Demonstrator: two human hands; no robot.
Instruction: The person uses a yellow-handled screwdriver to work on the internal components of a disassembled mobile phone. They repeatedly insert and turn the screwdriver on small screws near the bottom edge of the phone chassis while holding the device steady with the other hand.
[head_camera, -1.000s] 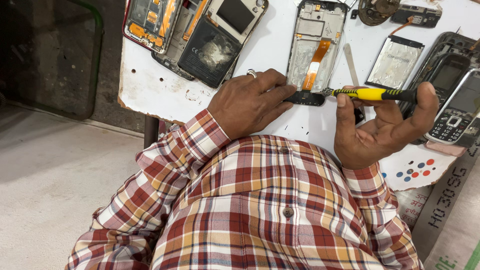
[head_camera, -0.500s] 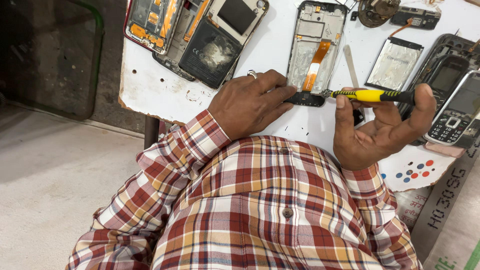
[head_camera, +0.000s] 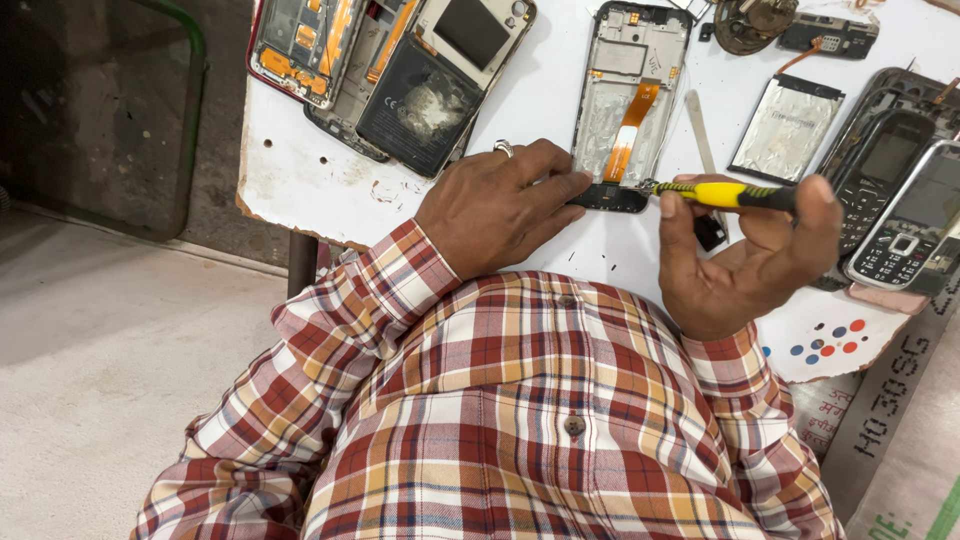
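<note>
An opened phone frame (head_camera: 630, 100) with an orange ribbon cable lies on the white table (head_camera: 320, 180). My left hand (head_camera: 495, 205), a ring on one finger, rests flat on the table with its fingertips pressing the frame's lower edge. My right hand (head_camera: 745, 255) holds a yellow-and-black screwdriver (head_camera: 725, 194) sideways between thumb and fingers. The screwdriver's tip points left at the frame's lower right corner.
Stacked opened phones (head_camera: 390, 60) lie at the table's upper left. A silver battery (head_camera: 785, 128), a thin pry tool (head_camera: 698, 130), small parts (head_camera: 790, 25) and two keypad phones (head_camera: 900, 210) sit to the right. The table's chipped edge is near my plaid shirt.
The screwdriver and my right hand shifted very slightly; my left hand stayed on the phone frame.
</note>
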